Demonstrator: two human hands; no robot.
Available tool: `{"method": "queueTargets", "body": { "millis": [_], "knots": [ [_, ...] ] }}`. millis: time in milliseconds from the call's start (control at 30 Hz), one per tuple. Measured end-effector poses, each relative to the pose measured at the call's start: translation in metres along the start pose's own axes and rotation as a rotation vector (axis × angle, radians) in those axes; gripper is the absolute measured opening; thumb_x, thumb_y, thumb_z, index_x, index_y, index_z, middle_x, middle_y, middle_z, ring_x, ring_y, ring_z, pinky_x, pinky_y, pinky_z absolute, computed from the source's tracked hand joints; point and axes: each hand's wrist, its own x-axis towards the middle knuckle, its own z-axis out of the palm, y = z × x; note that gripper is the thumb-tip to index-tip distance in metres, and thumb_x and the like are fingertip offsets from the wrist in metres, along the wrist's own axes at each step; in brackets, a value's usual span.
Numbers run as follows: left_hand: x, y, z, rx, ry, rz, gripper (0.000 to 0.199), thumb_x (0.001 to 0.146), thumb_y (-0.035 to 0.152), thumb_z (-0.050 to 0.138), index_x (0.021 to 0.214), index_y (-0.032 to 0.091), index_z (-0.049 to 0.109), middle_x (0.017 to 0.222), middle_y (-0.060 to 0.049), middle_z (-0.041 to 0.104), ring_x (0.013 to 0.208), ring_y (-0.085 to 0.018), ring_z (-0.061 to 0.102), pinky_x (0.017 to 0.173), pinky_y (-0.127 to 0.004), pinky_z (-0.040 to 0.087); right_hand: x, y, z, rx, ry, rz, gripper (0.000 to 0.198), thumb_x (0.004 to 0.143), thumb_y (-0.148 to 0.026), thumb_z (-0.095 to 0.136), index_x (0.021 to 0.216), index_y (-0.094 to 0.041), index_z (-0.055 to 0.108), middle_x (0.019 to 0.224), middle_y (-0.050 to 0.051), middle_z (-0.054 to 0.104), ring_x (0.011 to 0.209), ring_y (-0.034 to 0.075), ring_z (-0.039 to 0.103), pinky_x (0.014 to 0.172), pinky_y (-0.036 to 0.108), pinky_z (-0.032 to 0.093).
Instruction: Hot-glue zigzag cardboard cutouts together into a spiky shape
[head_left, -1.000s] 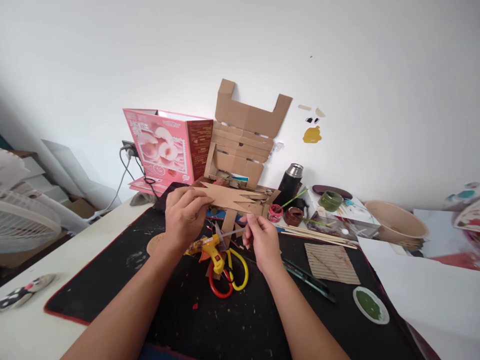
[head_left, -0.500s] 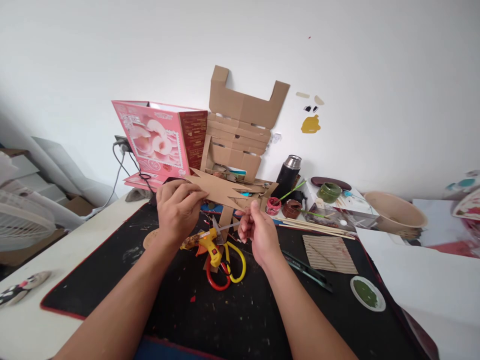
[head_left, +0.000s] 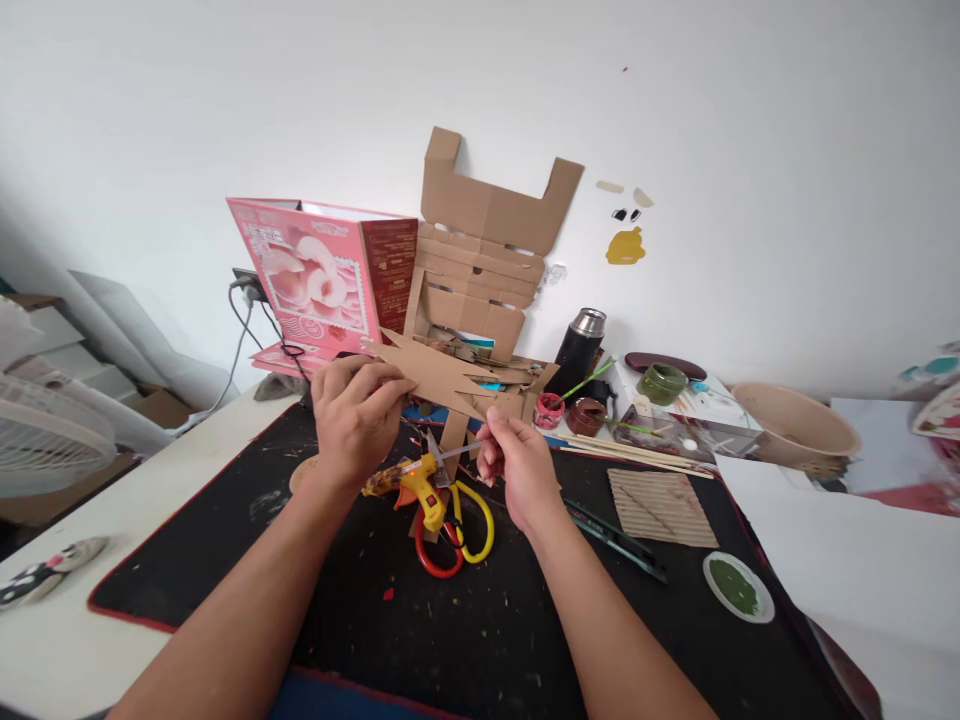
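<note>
Above a mat, left hand pinching jagged cardboard, right hand half-curled near its tip, grip unclear

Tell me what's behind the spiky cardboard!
Behind the spiky cardboard, scraps peek past its points, and a tall cardboard sheet stands farther back. What its middle and the left hand cover, I can't see.

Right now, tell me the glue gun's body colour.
The glue gun's body is yellow; the head view shows it best.
</note>
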Motion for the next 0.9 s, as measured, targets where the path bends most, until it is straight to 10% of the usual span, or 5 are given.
{"method": "queueTargets", "body": {
  "millis": [900],
  "knots": [
    [0.0036, -0.0034, -0.0014, 0.077, 0.055, 0.008, 0.019, 0.097, 0.018, 0.069, 0.095, 0.033, 0.081, 0.103, -0.003, 0.082, 0.109, -0.031, 0.064, 0.095, -0.048, 0.043, 0.0048, 0.0048, -0.0054, 0.007, 0.092, -0.066, 0.047, 0.07, -0.059, 0.09, 0.084, -0.019, 0.07, 0.058, -0.007, 0.055, 0.041, 0.009, 0.049, 0.035, 0.019, 0.031]
  ]
}}
